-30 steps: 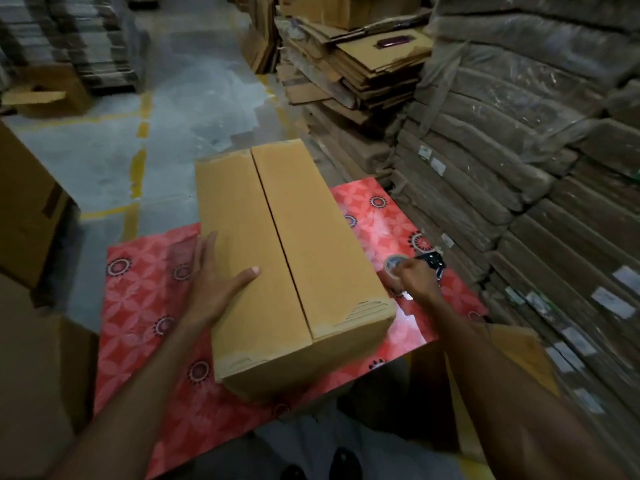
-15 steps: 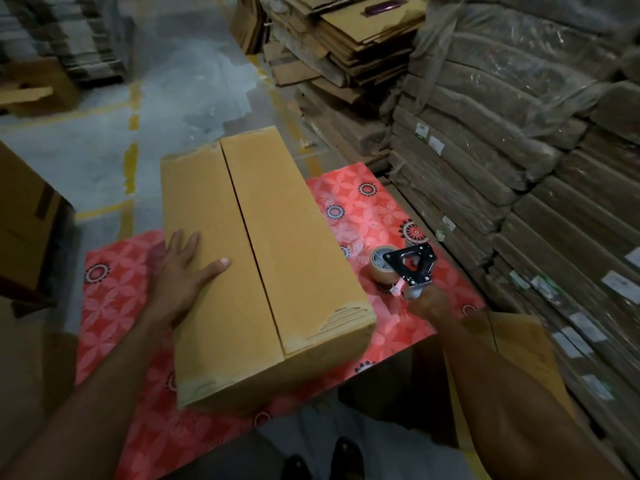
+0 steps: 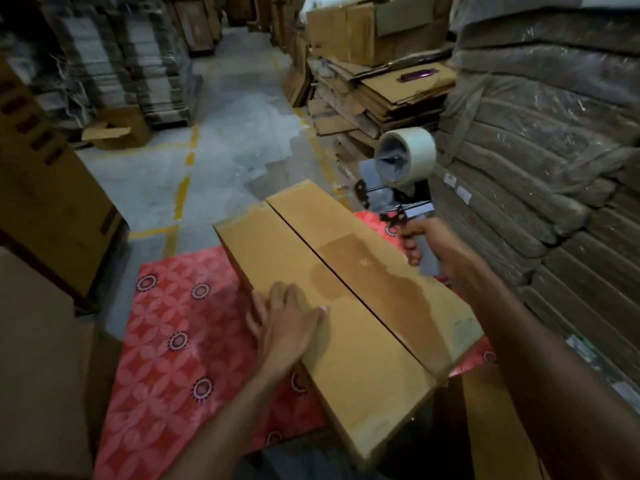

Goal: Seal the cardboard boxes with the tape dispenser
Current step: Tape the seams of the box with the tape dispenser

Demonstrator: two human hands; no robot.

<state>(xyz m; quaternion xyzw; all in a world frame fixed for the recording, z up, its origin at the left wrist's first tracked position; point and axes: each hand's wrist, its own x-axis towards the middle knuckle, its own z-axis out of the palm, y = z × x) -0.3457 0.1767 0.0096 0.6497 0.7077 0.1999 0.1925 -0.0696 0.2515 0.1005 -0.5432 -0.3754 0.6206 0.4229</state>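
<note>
The desk (image 3: 180, 323) carries a red cover with round flower marks, and this cover shows mostly at the 9 o'clock side of the box. The left hand (image 3: 284, 320) is released: its fingers are straight and a little spread, and it lies flat on the left flap of the cardboard box (image 3: 363, 341), close to the flap's left edge. The fingers point toward about 11 o'clock and the thumb reaches toward 3 o'clock; the hand is a little blurred. The box lies long on the desk, running from 11 o'clock at the far end to 5 o'clock at the near end, with both top flaps closed. The open seam (image 3: 346, 289) between the flaps passes at the 2 o'clock side of the left hand, and no tape shows on it. A darker stain (image 3: 384, 275) spreads over the seam and the right flap. At 2 o'clock from the box's middle, the right hand (image 3: 436, 247) grasps the grey handle of the tape dispenser (image 3: 401, 202), with its fingers curled round it. The dispenser is held up above the right edge of the box, and its tape roll (image 3: 412, 150) stands at 11 o'clock from this hand. At 3 o'clock, stacks of flat cardboard (image 3: 540, 174) rise just beside the desk.
</note>
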